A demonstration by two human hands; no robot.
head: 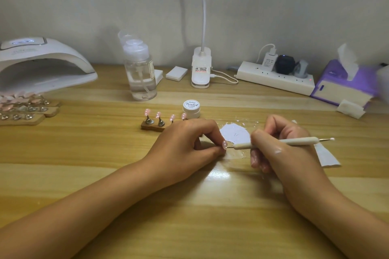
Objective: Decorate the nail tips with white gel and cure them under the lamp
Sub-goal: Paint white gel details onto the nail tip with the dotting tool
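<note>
**Dotting tool meets pink nail, centre tabletop**

The pale wooden tabletop (189, 206) carries it all. Far left sits one white arched curing lamp (42, 63), well apart from the action. Far right is one purple tissue box (341, 84), with one long white power strip (273, 79) beside it. At the back stand one clear pump bottle (140, 69) and one white clip-on desk lamp (201, 67).

At the left edge lie three wooden strips of mounted nails (27, 111). In the centre, the left grip (189, 143) pinches one pink nail tip (224, 145), and that hand partly hides a fourth wooden holder strip (152, 127) with four pink tips showing. The right grip (280, 147) is closed round a slim white dotting tool (277, 142), whose metal point is right at that nail.

A white smear (235, 134) lies between the hands. Just behind is one small white gel jar (191, 109), lid on.
</note>
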